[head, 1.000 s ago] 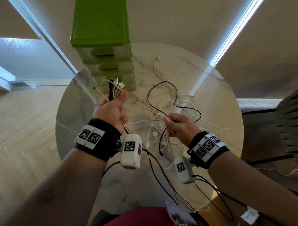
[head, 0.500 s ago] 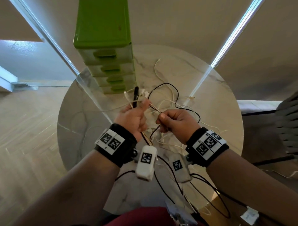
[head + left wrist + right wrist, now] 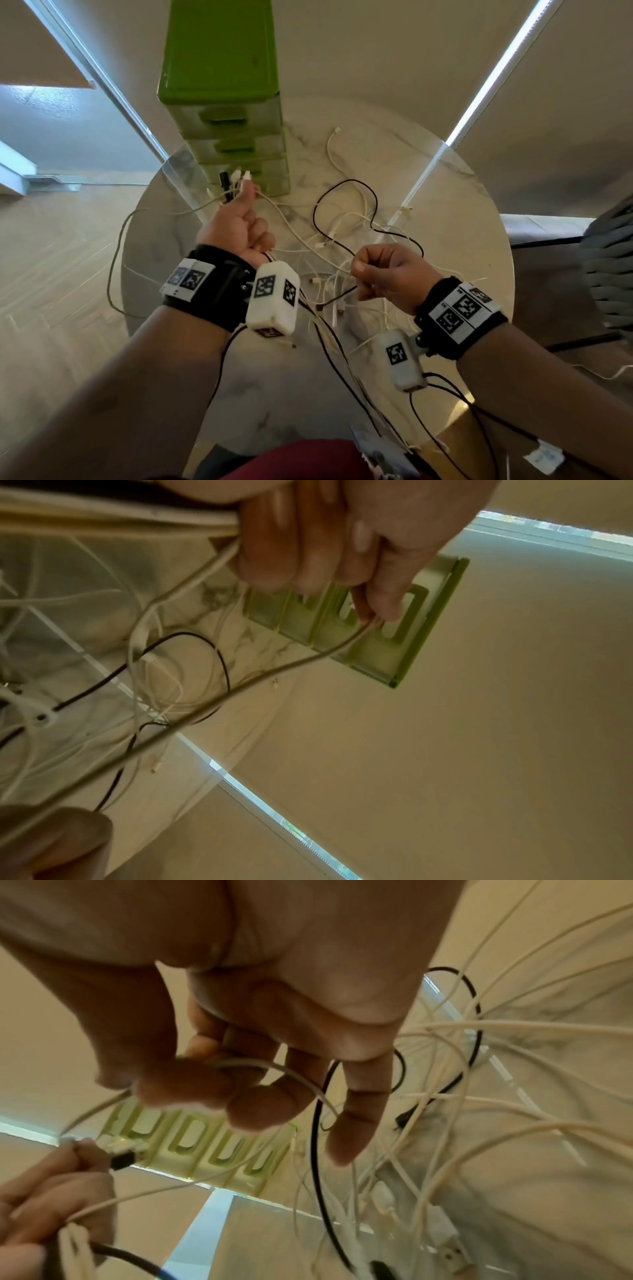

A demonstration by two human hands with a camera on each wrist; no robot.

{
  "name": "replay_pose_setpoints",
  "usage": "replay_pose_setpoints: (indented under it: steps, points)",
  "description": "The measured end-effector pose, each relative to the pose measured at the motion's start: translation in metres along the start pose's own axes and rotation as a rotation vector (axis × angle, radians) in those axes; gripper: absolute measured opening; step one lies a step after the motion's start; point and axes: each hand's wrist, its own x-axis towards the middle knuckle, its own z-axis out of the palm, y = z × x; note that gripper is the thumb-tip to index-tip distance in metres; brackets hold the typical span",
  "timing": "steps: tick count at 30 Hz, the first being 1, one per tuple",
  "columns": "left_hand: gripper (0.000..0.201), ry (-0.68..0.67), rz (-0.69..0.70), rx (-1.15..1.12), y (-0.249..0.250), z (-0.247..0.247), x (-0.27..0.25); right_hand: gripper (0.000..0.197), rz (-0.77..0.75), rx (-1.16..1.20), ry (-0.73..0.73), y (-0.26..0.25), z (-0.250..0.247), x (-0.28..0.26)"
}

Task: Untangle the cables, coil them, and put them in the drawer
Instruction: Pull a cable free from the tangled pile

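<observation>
A tangle of white and black cables (image 3: 346,236) lies on the round marble table (image 3: 455,222). My left hand (image 3: 239,222) is raised in a fist and grips a bundle of cables, whose plug ends (image 3: 236,180) stick up above the thumb in front of the green drawer unit (image 3: 222,82). In the left wrist view the fingers (image 3: 308,547) curl round white cords. My right hand (image 3: 387,274) pinches a thin white cable (image 3: 274,1066) between thumb and fingers; a black cable (image 3: 316,1123) loops beside it. All drawers (image 3: 236,149) look closed.
The drawer unit stands at the table's far edge, left of centre. A white cable (image 3: 330,150) trails toward the back. One cord loop (image 3: 113,260) hangs over the table's left edge. A dark chair (image 3: 609,274) is at the right. Wrist-camera wires hang near my lap.
My hands have moved apart: the left went up and left toward the drawers with its bundle, the right came back toward me, stretching a white cable between them.
</observation>
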Motion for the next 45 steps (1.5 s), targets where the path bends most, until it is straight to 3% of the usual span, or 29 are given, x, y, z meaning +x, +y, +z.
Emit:
replay_pose_setpoints:
  steps: [4, 9, 10, 12, 15, 17, 20, 23, 27, 28, 31, 33, 36, 42, 45]
  points:
    - [0.027, -0.123, 0.018, 0.051, -0.011, 0.002, -0.008, 0.017, -0.01, -0.077, 0.001, 0.004, 0.004, -0.002]
    - [0.019, -0.388, -0.027, 0.437, -0.051, 0.013, -0.033, 0.021, 0.013, 0.15, 0.029, -0.013, 0.026, 0.006]
    - [0.009, -0.386, -0.034, 0.472, -0.057, 0.016, -0.036, 0.022, 0.02, 0.144, 0.028, -0.016, 0.028, 0.006]
    - [0.016, -0.297, -0.056, 0.437, -0.06, 0.02, -0.036, 0.021, 0.024, 0.119, 0.019, -0.019, 0.028, 0.004]
    - [0.017, -0.137, -0.036, 0.197, -0.042, 0.022, -0.024, 0.02, 0.007, 0.051, -0.017, -0.011, 0.021, -0.001]
    - [0.016, -0.102, -0.009, 0.052, -0.022, 0.018, -0.013, 0.025, 0.008, -0.043, -0.003, -0.002, 0.013, -0.005]
    - [0.024, -0.107, 0.0, 0.072, -0.014, 0.011, -0.012, 0.032, 0.036, -0.083, 0.032, 0.006, 0.008, -0.009]
    - [0.04, -0.201, -0.05, 0.288, -0.042, 0.008, -0.026, 0.032, 0.042, -0.048, 0.041, -0.003, 0.017, -0.007]
    - [0.023, -0.369, -0.097, 0.42, -0.056, 0.019, -0.048, 0.03, -0.005, -0.031, -0.054, -0.015, 0.027, -0.005]
    - [0.014, -0.368, -0.107, 0.399, -0.055, 0.023, -0.049, 0.03, -0.021, -0.046, -0.086, -0.016, 0.028, -0.006]
    - [0.026, -0.269, -0.053, 0.349, -0.045, 0.028, -0.039, 0.024, -0.048, -0.066, -0.136, -0.016, 0.029, -0.007]
    - [0.019, -0.184, -0.008, 0.235, -0.032, 0.029, -0.026, 0.017, -0.07, -0.136, -0.1, -0.009, 0.022, -0.009]
    - [0.026, -0.117, 0.026, 0.096, -0.012, 0.022, -0.012, 0.016, -0.06, -0.268, -0.023, 0.0, 0.013, -0.013]
    - [0.05, -0.179, -0.066, 0.261, -0.04, 0.012, -0.021, 0.026, -0.012, -0.147, 0.079, -0.009, 0.024, -0.011]
    - [0.033, -0.22, -0.087, 0.301, -0.054, 0.013, -0.03, 0.026, 0.003, -0.087, 0.075, -0.021, 0.029, -0.012]
